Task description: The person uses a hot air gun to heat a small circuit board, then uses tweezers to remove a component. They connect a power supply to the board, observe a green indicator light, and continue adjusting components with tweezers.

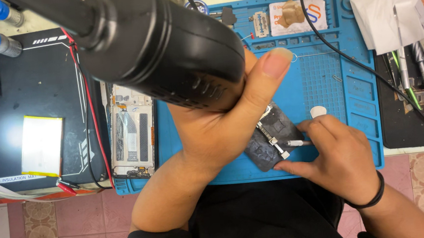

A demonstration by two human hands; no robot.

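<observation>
The left hand [223,128] has its fingers clenched round a big black heat gun [155,43], held over the blue mat [320,85]. The right hand [341,159] steadies a dark phone part [269,139] on that mat, fingers apparently pinching tweezers [297,143].

Left hand [222,123] grips hot-air gun [150,38]; right hand [341,159] steadies phone [269,142].

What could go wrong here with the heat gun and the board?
1. The left hand holds the black heat gun right above the dark board; the right hand steadying that board with a small tool might get burned.
2. The gun hides much of the board from the head view, so aim may drift.
3. The black cable crossing the blue mat could snag.
</observation>
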